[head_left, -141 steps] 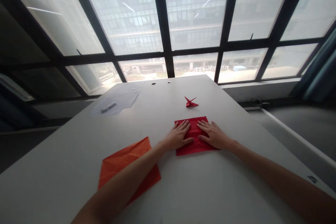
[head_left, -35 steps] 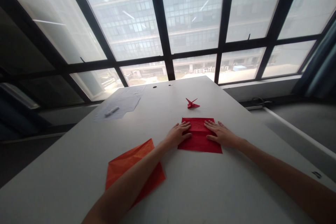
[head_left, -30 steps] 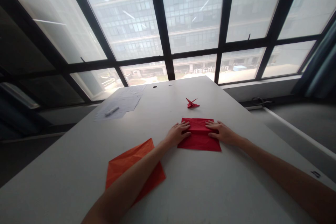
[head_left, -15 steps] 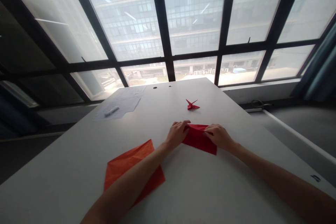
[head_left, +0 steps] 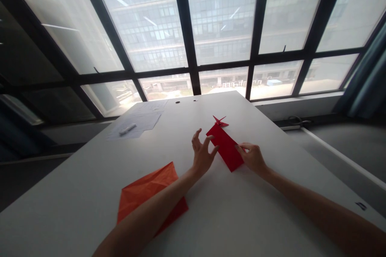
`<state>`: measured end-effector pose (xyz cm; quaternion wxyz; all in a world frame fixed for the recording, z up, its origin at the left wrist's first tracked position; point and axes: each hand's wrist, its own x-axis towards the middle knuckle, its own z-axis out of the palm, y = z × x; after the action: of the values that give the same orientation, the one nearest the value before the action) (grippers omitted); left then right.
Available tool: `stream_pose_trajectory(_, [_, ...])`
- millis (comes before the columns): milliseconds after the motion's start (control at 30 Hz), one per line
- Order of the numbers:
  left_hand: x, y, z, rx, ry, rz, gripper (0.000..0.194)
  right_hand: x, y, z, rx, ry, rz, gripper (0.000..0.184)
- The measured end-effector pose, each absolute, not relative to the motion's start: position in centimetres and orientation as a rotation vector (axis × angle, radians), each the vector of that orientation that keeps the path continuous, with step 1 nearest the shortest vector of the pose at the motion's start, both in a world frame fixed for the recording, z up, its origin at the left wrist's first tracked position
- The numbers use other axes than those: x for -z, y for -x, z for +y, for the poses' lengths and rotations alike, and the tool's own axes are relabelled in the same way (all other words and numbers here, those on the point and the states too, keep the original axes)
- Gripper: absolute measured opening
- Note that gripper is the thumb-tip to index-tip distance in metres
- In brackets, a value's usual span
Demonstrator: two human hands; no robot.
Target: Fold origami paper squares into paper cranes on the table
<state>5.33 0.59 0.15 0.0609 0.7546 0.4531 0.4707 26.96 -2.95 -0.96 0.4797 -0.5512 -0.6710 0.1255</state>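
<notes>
1. Since half a second ago, the red paper (head_left: 224, 149) has swung from lying crosswise to a slant, and the left hand (head_left: 202, 154) has come off it into a spread pose; the folded strip now shows as a long, narrow rectangle.
2. Nearest, the orange paper (head_left: 147, 184) lies creased on the white table (head_left: 217, 225), left of the red paper, with the left forearm passing across it. A small dark mark (head_left: 361, 206) sits near the right edge of the tabletop.
3. The right hand (head_left: 253, 158) pinches the right long edge of the red paper between thumb and fingers, toward its near end.
4. The left hand is wide, its thumb and index finger curved apart at the paper's left edge; whether either fingertip touches the paper I cannot tell.
5. The red paper is between the two hands, its near corner pointing toward the person and its far end running up to the left.
6. Just beyond that far end stands a red folded figure (head_left: 221, 122) with two thin points spread upward; whether the two touch is unclear.
7. Farther off to the left, white sheets (head_left: 149, 119) overlap, with a pale cylindrical object (head_left: 128, 129) resting on them.
8. Past the table, dark-framed windows (head_left: 223, 20) face a building, and a blue curtain (head_left: 366, 72) hangs at right.
</notes>
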Motion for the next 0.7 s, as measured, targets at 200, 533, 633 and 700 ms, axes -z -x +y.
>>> stream_pose_trajectory(200, [1.4,-6.0,2.3,-1.113,-1.566,0.872,0.049,1.1,-26.9,-3.1,-0.335,1.341,-1.552,0.045])
stream_pose_trajectory(533, [0.0,-6.5,1.2,-1.261,-1.632,0.739,0.022,0.2,-26.4,-3.6,-0.065,1.486,-1.603,0.039])
stream_pose_trajectory(633, [-0.1,-6.7,0.9,-1.234,-1.583,0.728,0.036,0.1,-26.3,-3.7,-0.02,1.489,-1.604,0.037])
stream_pose_trajectory(700, [0.0,-6.8,0.9,-1.213,-1.461,0.724,0.049,0.1,-26.2,-3.8,-0.014,1.484,-1.61,0.037])
